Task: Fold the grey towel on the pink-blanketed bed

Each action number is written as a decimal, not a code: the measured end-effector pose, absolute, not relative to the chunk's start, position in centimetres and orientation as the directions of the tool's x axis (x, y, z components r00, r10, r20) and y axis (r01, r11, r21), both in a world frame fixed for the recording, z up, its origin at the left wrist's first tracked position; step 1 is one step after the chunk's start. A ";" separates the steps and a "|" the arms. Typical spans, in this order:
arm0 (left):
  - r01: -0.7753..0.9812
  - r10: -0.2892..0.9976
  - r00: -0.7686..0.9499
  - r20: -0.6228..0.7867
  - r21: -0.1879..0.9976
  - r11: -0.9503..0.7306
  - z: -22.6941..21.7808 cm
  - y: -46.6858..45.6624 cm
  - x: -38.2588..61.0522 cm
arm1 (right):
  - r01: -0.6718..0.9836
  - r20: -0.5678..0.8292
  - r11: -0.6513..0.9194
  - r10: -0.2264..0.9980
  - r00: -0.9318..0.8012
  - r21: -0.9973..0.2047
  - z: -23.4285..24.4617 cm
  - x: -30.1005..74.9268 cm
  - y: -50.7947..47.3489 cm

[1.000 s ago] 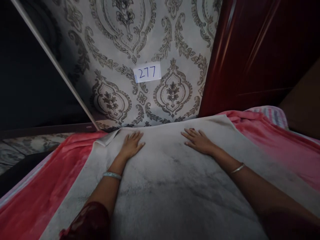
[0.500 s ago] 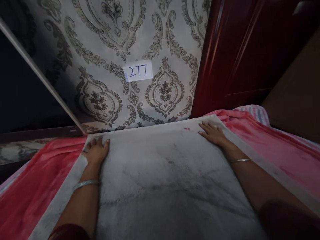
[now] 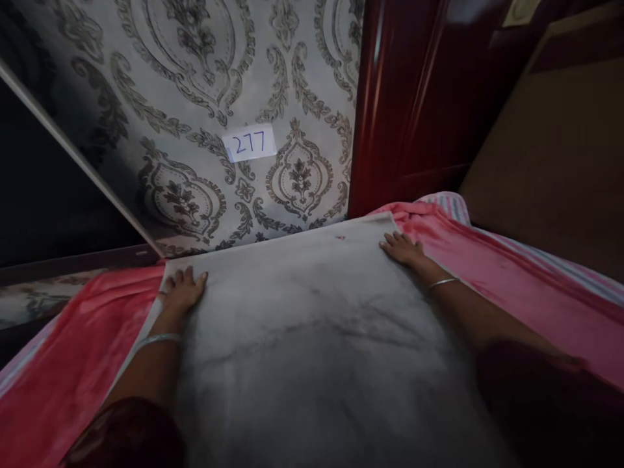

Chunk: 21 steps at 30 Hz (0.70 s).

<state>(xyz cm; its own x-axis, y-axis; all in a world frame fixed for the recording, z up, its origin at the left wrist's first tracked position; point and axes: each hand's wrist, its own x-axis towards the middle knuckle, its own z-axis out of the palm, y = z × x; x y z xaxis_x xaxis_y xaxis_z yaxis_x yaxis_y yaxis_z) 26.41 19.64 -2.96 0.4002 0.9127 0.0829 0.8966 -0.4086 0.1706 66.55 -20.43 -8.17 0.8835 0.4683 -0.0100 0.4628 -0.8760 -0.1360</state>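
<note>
A large whitish sheet with grey streaks and shadowed folds lies spread in front of me, its far edge along the wall. My left hand rests on it near the far left corner, fingers spread and pointing away from me. Close to the far right corner, my right hand lies flat on the sheet with its fingers apart. Neither hand holds anything. Each wrist has a bangle, and dark sleeves cover my upper forearms.
Beneath the sheet, a red-pink blanket shows on both sides, with a striped cloth at its far right. Patterned wallpaper bears a paper label reading 277. A dark screen stands left, a dark red door panel right.
My view has shifted to the right, so the wall and label appear further left. Both hands stay flat on the sheet, the right one now nearer its right edge.
</note>
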 end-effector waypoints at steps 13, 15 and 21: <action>0.596 0.588 0.803 0.099 -0.094 -0.798 -7.3 5.1 17.5 | 0.556 0.132 -0.827 0.544 0.828 -0.080 -10.1 54.9 -32.4; 0.669 0.660 0.743 0.113 -0.076 -0.740 -6.6 5.8 15.8 | 0.435 0.109 -0.895 0.425 0.899 -0.095 -10.1 56.2 -36.0; 0.830 0.810 0.534 0.243 0.033 -0.557 -6.3 6.5 9.2 | 0.360 0.068 -0.925 0.354 0.933 -0.122 -10.6 56.2 -42.2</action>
